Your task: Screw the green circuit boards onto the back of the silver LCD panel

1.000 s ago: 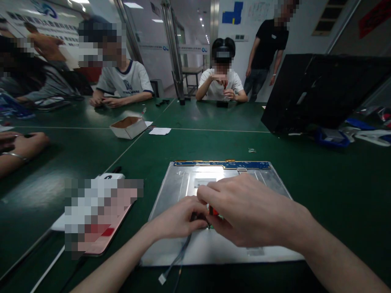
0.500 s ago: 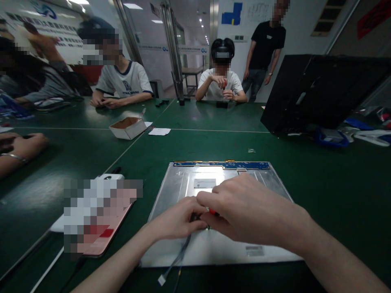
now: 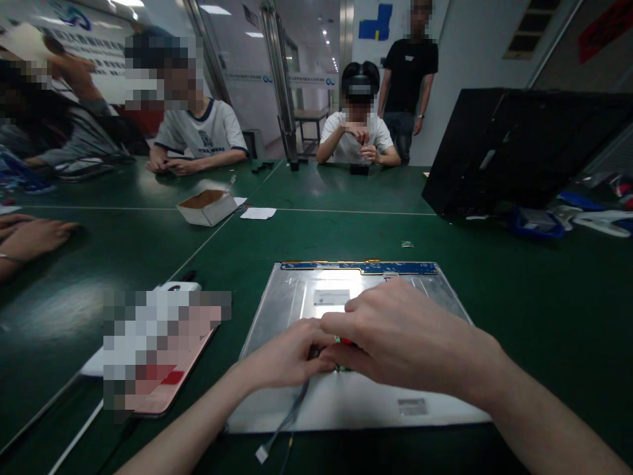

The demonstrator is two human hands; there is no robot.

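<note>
A red tool (image 3: 347, 342), mostly hidden, is clasped by the right hand (image 3: 398, 340); the left hand's (image 3: 291, 353) grip cannot be told. Beneath both, the metal panel (image 3: 363, 410) is seemingly being worked; steadiness is called for.

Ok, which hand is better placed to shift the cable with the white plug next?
Probably the left hand: the cable emerges from beneath it. The right hand is farther away and appears to be gripping a red item.
</note>
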